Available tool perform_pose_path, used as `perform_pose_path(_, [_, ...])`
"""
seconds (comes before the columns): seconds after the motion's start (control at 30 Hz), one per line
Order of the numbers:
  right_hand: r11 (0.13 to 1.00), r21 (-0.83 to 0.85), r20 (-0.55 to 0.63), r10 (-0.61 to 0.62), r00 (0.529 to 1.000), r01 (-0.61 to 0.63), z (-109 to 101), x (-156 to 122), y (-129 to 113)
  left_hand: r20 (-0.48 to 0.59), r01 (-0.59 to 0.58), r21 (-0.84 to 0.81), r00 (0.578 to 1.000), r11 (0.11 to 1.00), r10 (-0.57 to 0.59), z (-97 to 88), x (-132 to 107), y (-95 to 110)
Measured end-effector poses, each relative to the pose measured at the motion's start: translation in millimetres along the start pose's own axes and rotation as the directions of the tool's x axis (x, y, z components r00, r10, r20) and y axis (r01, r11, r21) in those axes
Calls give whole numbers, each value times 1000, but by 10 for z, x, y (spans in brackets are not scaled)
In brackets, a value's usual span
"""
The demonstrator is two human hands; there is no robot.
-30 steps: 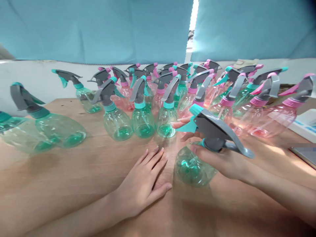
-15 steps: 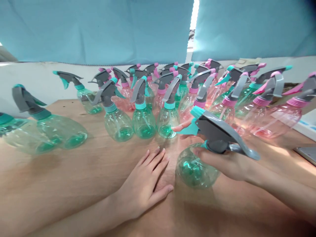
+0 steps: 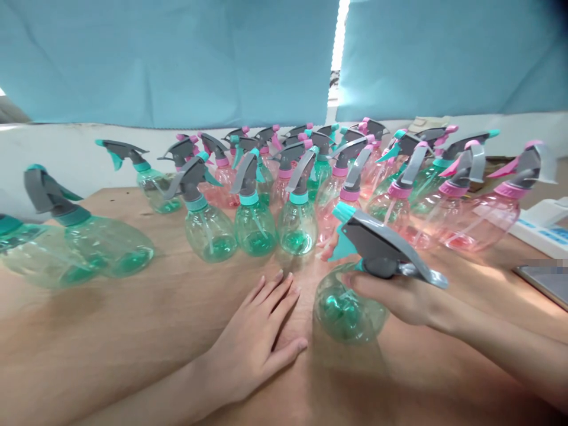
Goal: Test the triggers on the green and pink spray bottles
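My right hand is wrapped round the neck of a green spray bottle with a grey head and a teal nozzle and trigger. Its nozzle points left and away from me; some of the fingers are hidden behind the bottle. To its left, my left hand lies flat on the wooden table, fingers spread and nothing in them. Just beyond my hands stand a clear green spray bottle and a second green spray bottle, both upright.
Several pink spray bottles crowd the back and right, mixed with green ones. Two green spray bottles stand at the left. A dark flat device and a white object lie at the right edge. Behind hangs a blue curtain.
The right index finger has curled in from its stretched position near the trigger. The view has shifted slightly, so the scene sits a little lower. The left hand stays flat.
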State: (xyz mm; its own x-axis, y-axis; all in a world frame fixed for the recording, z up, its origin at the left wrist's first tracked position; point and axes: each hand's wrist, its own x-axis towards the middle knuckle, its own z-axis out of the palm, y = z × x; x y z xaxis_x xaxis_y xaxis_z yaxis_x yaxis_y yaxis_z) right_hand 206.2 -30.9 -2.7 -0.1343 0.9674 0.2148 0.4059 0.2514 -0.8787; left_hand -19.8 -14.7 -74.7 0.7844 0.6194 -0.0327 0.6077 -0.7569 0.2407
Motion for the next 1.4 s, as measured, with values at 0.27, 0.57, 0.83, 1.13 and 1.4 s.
perform_pose_path(0.27, [992, -30, -37, -122, 992, 121, 47, 8, 71, -10, 3, -10, 1000, 1000, -3, -2, 6, 5])
perform_pose_path(0.57, [975, -167, -120, -166, 979, 145, 80, -37, 156, 16, 18, 8, 1000, 1000, -18, -16, 4, 20])
perform_pose_path(0.83, [968, -175, -197, -213, 957, 179, 48, -119, 71, 20, 27, 14, 999, 1000, -27, -7, 7, 23])
perform_pose_path(1.13, [920, -385, -159, -142, 977, 71, -246, -304, 70, -109, -2, 13, 994, 1000, 3, 11, -175, -70])
perform_pose_path(1.4, [918, -385, -109, -149, 983, 97, 222, -167, -241, -185, 99, 117, 980, 988, -76, -1, -726, -329])
